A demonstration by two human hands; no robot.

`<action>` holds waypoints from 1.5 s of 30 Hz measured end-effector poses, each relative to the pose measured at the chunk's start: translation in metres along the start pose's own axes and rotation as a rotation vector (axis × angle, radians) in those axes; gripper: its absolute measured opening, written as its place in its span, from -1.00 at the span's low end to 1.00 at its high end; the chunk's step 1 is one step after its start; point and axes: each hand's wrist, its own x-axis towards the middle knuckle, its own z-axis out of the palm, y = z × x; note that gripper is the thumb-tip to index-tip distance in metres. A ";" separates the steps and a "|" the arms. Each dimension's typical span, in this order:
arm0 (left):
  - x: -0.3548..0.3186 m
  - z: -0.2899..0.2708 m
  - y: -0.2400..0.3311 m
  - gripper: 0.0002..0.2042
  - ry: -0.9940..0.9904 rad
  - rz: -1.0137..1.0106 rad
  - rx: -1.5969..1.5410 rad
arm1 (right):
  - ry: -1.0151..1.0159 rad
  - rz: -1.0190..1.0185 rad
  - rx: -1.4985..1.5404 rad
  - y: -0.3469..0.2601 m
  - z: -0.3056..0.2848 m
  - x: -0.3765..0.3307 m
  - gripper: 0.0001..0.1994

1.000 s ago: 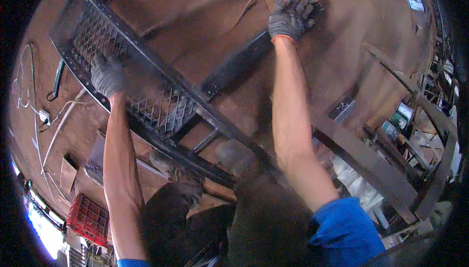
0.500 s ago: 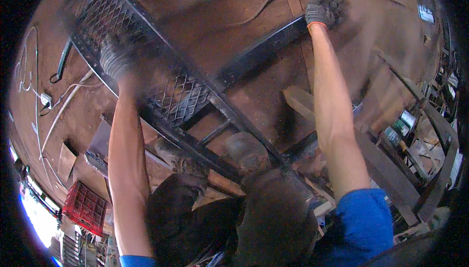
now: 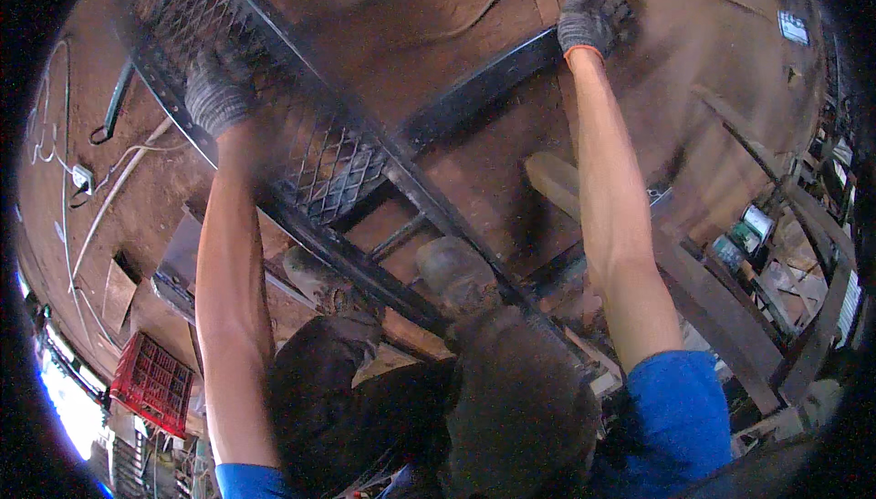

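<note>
Gripping: both gloved hands hold a black steel frame (image 3: pixel 401 180) with an expanded-mesh panel (image 3: pixel 319 157), lying over the dirt floor (image 3: pixel 383 34) ahead of the person.
Left hand: left hand (image 3: pixel 217 93), in a grey work glove, is closed on the frame's mesh end; the picture is blurred there.
Right hand: right hand (image 3: pixel 593 17), also gloved, is clamped on the end of a black cross bar (image 3: pixel 474 88).
Below: two dusty boots (image 3: pixel 456 271) stand by the frame's lower rail.
Surroundings: a cable (image 3: pixel 474 2) runs across the floor; a red crate (image 3: pixel 151 382) sits at lower left; a white socket with leads (image 3: pixel 80 178) lies at left.
</note>
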 end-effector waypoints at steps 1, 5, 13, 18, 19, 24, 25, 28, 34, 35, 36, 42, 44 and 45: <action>0.004 -0.002 0.004 -0.57 0.011 -0.015 0.022 | 0.069 -0.009 -0.030 -0.002 0.005 -0.004 -0.57; 0.006 -0.002 -0.013 -0.53 -0.077 -0.035 0.072 | -0.144 -0.462 -0.589 -0.083 -0.006 -0.133 -0.62; 0.008 -0.004 -0.017 -0.51 -0.081 -0.050 0.018 | -0.042 -0.118 -0.082 0.020 0.031 0.011 -0.51; 0.007 -0.013 -0.003 -0.56 -0.201 -0.112 0.090 | -0.109 -0.160 -0.199 0.010 0.010 0.013 -0.69; 0.004 -0.006 -0.009 -0.59 -0.099 -0.062 0.064 | -0.130 -0.181 -0.051 -0.025 -0.003 -0.037 -0.68; -0.001 0.007 -0.007 -0.62 0.112 0.047 0.063 | -0.452 -0.717 -0.204 -0.113 -0.054 -0.183 -0.61; 0.003 -0.004 0.007 -0.61 -0.003 -0.004 0.050 | -0.389 -0.741 -0.075 -0.105 -0.051 -0.189 -0.57; 0.007 -0.001 -0.019 -0.60 0.037 -0.043 -0.001 | -0.401 -0.153 -0.025 -0.051 -0.030 -0.085 -0.54; 0.004 0.000 -0.011 -0.59 0.038 -0.030 0.004 | -0.414 -0.295 0.007 -0.077 -0.034 -0.114 -0.45; 0.004 0.002 -0.005 -0.59 0.040 -0.037 0.017 | -0.420 -0.374 -0.014 -0.107 -0.045 -0.158 -0.47; 0.002 0.003 -0.004 -0.59 0.052 -0.015 0.000 | -0.382 -0.503 -0.071 -0.106 -0.044 -0.174 -0.51; 0.009 -0.001 -0.019 -0.59 0.111 0.034 -0.038 | -0.167 -0.337 -0.148 -0.016 -0.014 -0.050 -0.62; 0.009 0.004 0.000 -0.59 0.121 0.014 -0.081 | -0.096 -0.175 -0.130 0.006 -0.018 0.000 -0.64; 0.006 0.003 -0.004 -0.59 0.101 0.004 -0.048 | -0.118 -0.240 -0.172 0.005 -0.015 -0.002 -0.65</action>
